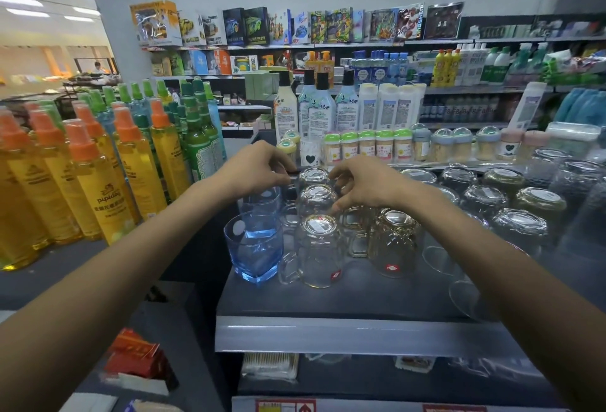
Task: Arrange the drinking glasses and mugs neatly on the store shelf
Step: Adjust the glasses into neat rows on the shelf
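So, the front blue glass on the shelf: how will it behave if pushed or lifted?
The front blue glass has a thick base, so probably heavy and steady. Smooth walls may slip. It stands beside an inverted clear mug, so a push could chip both.

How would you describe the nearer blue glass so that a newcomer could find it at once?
Find the dark grey shelf right of the orange-capped yellow bottles. On its left side, frontmost, stands the nearer blue glass. Its neighbours, the clear mugs, sit upside down with handles; it is blue, mouth up, handleless.
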`<state>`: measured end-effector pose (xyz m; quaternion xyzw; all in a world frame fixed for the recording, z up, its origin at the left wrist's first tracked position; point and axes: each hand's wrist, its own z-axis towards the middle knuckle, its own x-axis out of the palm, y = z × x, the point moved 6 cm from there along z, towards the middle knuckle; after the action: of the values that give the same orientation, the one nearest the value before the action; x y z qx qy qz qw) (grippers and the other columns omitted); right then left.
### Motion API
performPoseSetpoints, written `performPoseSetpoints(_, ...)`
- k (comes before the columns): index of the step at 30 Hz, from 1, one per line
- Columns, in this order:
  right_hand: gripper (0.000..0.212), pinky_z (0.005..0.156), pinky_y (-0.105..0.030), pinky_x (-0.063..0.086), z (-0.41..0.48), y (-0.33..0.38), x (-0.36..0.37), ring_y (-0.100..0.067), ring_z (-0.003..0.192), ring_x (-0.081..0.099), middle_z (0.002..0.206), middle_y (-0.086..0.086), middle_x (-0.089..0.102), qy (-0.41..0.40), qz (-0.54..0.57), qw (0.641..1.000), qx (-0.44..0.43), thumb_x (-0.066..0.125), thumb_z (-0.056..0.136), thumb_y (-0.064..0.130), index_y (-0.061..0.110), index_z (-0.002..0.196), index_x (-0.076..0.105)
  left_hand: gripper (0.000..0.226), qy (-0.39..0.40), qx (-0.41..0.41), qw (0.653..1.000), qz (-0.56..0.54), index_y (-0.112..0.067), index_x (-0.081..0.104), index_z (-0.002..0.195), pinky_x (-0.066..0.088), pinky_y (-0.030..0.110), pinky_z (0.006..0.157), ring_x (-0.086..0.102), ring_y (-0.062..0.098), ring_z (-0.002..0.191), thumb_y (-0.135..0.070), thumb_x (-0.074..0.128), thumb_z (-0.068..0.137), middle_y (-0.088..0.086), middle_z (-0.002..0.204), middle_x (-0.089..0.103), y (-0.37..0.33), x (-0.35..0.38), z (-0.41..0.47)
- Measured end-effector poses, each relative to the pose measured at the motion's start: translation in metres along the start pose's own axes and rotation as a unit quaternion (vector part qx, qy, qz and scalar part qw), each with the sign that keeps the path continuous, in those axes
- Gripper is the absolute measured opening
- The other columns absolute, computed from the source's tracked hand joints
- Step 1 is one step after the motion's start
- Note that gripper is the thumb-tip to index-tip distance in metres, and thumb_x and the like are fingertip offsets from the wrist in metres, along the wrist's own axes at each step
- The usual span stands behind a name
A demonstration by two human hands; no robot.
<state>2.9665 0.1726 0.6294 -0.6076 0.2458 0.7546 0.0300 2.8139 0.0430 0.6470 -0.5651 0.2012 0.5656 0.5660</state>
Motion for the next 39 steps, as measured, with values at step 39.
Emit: performPoseSetpoints(39, 0.070, 0.100, -0.033, 0.052, -0.037, 0.022, -0.017, -0.018, 0.111, 0.065, 0.127, -0.003, 0.070, -0.039, -0.023, 0.998, -0.032, 0.089, 0.077, 0.031, 0.019, 0.140, 0.061, 0.046, -0.034, 0.038, 0.997, 0.063, -0.036, 0.068, 0.125, 0.059, 0.036, 0.085, 0.067, 0.006, 0.095, -0.047, 0.082, 0.083, -0.012, 0.115, 0.072, -0.034, 0.005, -0.032)
